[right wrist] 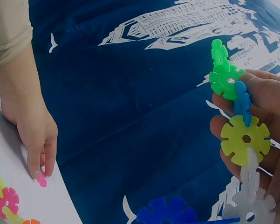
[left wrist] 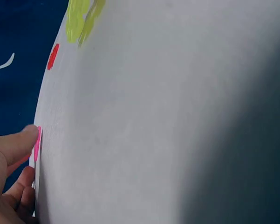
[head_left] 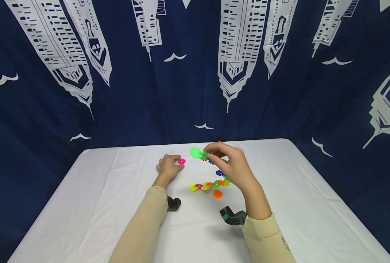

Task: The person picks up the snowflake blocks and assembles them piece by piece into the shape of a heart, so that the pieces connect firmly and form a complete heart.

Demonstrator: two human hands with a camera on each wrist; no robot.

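On the table's far side my left hand [head_left: 168, 167] pinches a small pink notched disc [head_left: 181, 161] between thumb and finger. My right hand [head_left: 229, 162] is raised and grips a chain of interlocking notched plastic discs. At its end are bright green discs [right wrist: 226, 80]. A blue disc [right wrist: 242, 105] follows near the thumb, then a yellow disc [right wrist: 246, 138] before the fingers, clear discs [right wrist: 265, 207] and a dark blue one [right wrist: 165, 212]. The chain's other part, in yellow, pink, orange and green [head_left: 209, 185], curves below the hand; the right hand hides some of it.
A loose orange disc [head_left: 217, 194] lies in front of the chain. A red disc [left wrist: 53, 57] is near the table's far edge. The white tablecloth [head_left: 116, 204] ends at a dark blue curtain [head_left: 168, 102] with white building prints.
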